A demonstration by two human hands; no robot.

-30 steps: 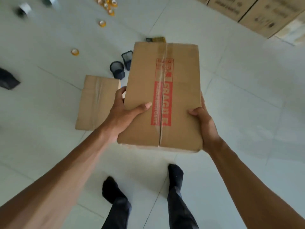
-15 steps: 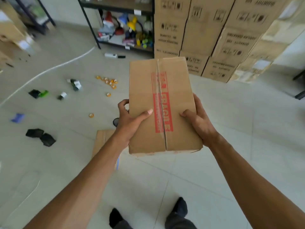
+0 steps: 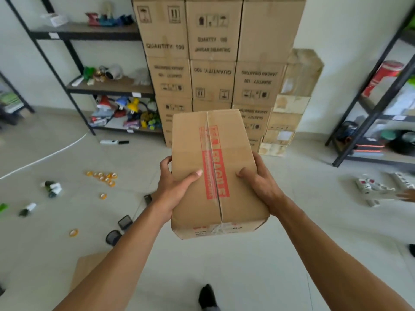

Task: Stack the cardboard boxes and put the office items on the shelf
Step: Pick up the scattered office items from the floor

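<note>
I hold a brown cardboard box (image 3: 233,158) with red FRAGILE tape in front of my chest, above the floor. My left hand (image 3: 173,189) grips its left side, thumb on top. On the right side, my right hand (image 3: 260,185) grips it with the thumb on top too. Straight ahead rises a tall stack of large cardboard boxes (image 3: 215,63) against the wall. A second cardboard box (image 3: 87,268) lies on the floor at lower left, partly hidden by my left arm. Left of the stack stands a black shelf (image 3: 107,86) with office items on it.
Small tape rolls (image 3: 103,176), glue bottles (image 3: 51,187), black mesh pen holders (image 3: 112,236) and a marker (image 3: 112,142) are scattered on the tiled floor at left. Another shelf (image 3: 372,113) stands at right, white packs (image 3: 370,187) lie near it. A white cable (image 3: 45,156) crosses the floor.
The box has been lifted and my view has risen from the floor towards the box stack and shelves, which now look closer. Both hands keep the same grip.
</note>
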